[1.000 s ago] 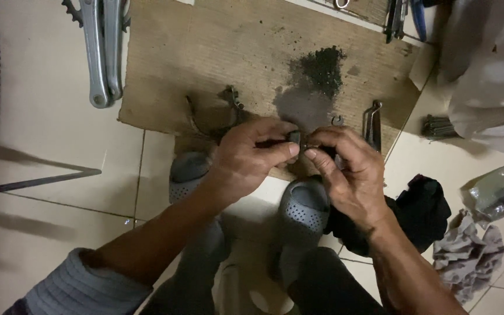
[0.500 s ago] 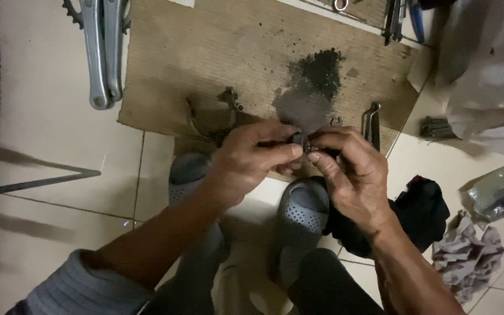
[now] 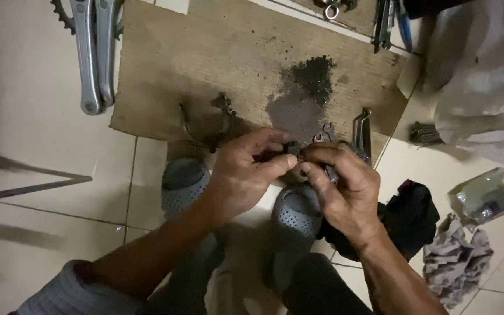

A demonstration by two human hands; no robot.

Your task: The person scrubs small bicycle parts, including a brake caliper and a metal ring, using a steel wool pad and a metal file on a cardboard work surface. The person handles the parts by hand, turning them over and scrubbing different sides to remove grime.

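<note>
While over cardboard [image 3: 205, 64], left hand [image 3: 243, 175] and right hand [image 3: 345, 192] grip pinch small dark part [image 3: 291, 147] between fingertips

A makeshift bicycle repair spot on a tiled floor [image 3: 42, 87] is shown. Crank arms [image 3: 91, 52], wrenches [image 3: 361, 131], a grease-stained cardboard sheet [image 3: 234, 64] and rags [image 3: 453, 262] are laid about.

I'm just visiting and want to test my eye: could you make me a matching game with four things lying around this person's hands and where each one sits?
1 crank arms
2 crumpled grey rag
3 dark grit pile
4 grey perforated shoes

A on the cardboard
B directly under the hands
C top left on the tiles
D bottom right on the tiles

Pairs: 1-C, 2-D, 3-A, 4-B
</note>
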